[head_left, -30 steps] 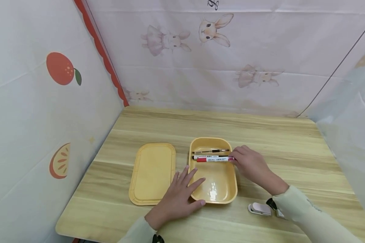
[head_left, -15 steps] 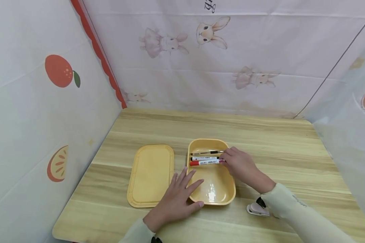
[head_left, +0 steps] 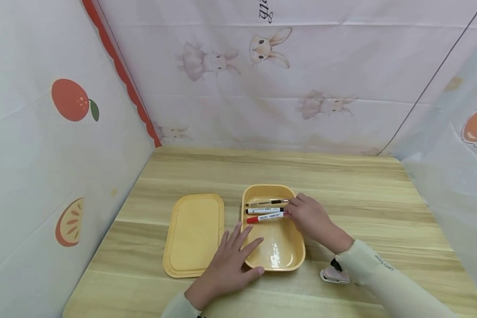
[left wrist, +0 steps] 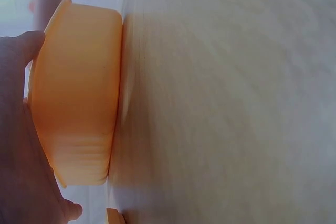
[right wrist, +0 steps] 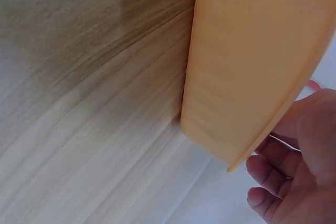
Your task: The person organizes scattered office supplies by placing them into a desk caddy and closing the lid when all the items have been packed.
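A yellow open box (head_left: pixel 276 251) stands on the table with two markers and a pen in it. My right hand (head_left: pixel 312 218) reaches over its right rim and pinches the right end of the red-capped marker (head_left: pixel 264 217), which lies slanted. Just beyond are the black-capped marker (head_left: pixel 262 211) and a clear pen with a black grip (head_left: pixel 264 203). Spread fingers of my left hand (head_left: pixel 231 265) rest over the box's near-left rim, thumb at the front. The left wrist view shows that thumb against the box wall (left wrist: pixel 79 87). My right fingertips are partly hidden behind the rim in the right wrist view.
A flat yellow lid (head_left: pixel 194 234) lies left of the box, partly overlapped by my left hand. A small white-and-pink object (head_left: pixel 334 275) lies on the table (head_left: pixel 381 198) at the near right, partly behind my right sleeve. Printed cloth walls (head_left: pixel 222 115) surround the table.
My right hand has shifted left with the red-capped marker, which has turned from level to slanted, its red end nearer me. My left hand stays at the rim. The head view has shifted slightly.
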Demonstrator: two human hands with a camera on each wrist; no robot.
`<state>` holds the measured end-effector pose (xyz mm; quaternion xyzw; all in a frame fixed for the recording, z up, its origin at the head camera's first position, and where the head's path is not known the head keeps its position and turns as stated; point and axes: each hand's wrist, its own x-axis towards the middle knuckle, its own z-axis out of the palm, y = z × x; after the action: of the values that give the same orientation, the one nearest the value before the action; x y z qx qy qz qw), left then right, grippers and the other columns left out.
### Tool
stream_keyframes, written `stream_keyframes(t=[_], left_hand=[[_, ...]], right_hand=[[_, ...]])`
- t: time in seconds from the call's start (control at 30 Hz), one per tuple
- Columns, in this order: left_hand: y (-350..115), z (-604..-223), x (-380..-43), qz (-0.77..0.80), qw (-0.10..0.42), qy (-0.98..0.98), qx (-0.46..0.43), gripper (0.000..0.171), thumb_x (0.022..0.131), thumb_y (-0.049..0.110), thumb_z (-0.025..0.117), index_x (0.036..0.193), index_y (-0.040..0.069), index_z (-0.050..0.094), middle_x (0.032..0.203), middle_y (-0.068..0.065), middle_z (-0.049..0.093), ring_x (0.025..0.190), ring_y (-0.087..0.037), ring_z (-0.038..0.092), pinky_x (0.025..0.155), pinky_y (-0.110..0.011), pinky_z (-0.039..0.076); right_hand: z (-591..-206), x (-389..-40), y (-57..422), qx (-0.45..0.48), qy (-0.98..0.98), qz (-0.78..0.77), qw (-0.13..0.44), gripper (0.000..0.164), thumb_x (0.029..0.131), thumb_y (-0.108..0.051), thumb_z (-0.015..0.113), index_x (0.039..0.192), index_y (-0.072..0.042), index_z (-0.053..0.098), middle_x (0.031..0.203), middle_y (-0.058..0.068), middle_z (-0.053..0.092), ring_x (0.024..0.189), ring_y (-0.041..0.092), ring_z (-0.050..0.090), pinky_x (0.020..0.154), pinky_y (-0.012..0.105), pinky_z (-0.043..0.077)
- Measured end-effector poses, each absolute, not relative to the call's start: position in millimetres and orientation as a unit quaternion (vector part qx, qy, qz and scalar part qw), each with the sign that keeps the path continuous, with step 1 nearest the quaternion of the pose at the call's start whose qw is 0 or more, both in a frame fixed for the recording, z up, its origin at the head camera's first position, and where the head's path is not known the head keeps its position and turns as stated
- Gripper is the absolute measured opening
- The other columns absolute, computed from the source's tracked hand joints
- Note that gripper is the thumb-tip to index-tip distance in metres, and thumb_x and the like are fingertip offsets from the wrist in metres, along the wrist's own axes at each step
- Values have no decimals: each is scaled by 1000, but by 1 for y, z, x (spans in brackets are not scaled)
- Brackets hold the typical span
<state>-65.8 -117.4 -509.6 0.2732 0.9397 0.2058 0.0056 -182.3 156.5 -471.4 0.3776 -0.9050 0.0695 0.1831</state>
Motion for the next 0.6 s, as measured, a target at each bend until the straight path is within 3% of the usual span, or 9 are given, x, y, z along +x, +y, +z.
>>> stream_keyframes(t=[0.37, 0.6], left_hand=[[-117, -508, -64, 206, 11, 941, 269, 68, 97, 70, 40, 157, 38, 32, 170, -3, 13, 158, -31, -6, 120, -68, 8], [-118, -508, -64, 205, 12, 942, 267, 69, 97, 74, 35, 157, 40, 31, 170, 0, 11, 158, -29, -7, 120, -67, 8]], right_hand=[[-471, -183, 153, 387, -905, 24, 177, 11, 84, -19, 81, 81, -13, 73, 83, 0, 69, 77, 21, 51, 65, 32, 39], [-468, -183, 149, 388, -902, -39, 185, 15, 81, -18, 80, 73, -16, 68, 78, -4, 65, 74, 20, 45, 62, 29, 27]])
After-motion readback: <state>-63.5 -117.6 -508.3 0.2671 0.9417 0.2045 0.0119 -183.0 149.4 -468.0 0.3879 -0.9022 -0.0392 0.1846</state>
